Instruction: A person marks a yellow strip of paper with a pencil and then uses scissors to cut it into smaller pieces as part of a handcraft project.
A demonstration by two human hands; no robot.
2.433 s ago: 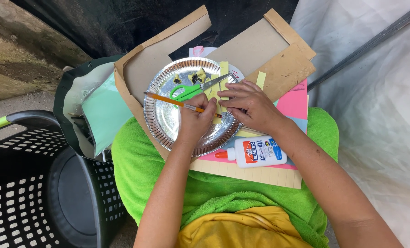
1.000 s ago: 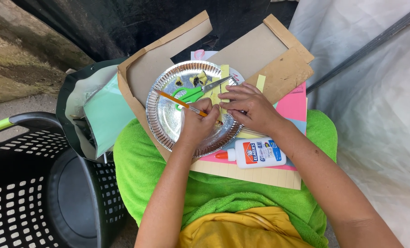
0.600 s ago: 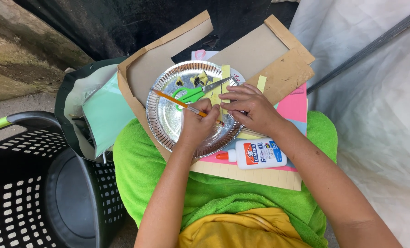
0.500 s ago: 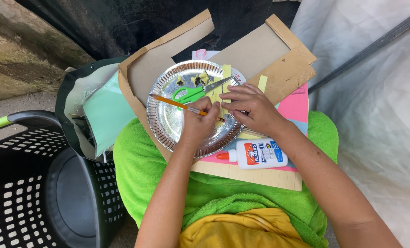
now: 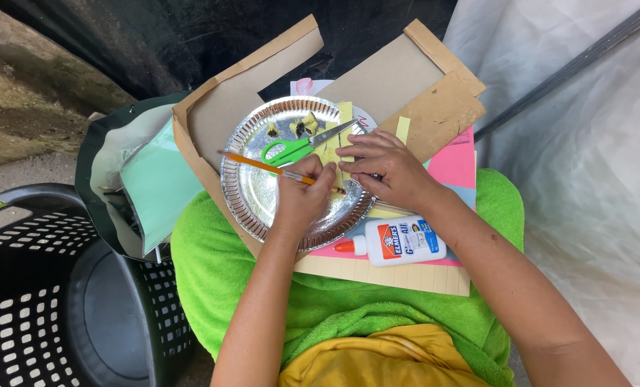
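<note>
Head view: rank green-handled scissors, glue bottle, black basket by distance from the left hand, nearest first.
From the left hand:
1. Green-handled scissors, just above it on the foil plate.
2. Glue bottle, lower right, lying on the pink paper.
3. Black basket, far left on the floor.

One foil plate [image 5: 252, 193], one scissors [image 5: 291, 149], one glue bottle [image 5: 399, 241].

A round silver foil plate [image 5: 263, 193] lies on flat brown cardboard sheets [image 5: 406, 79] across the lap. On the plate rest green-handled scissors [image 5: 295, 149], with what seem to be small dried scraps [image 5: 302, 126] behind them. A white glue bottle [image 5: 399, 242] lies right of the plate, nearer the body. A black plastic laundry basket [image 5: 40, 308] stands at the left.
</note>
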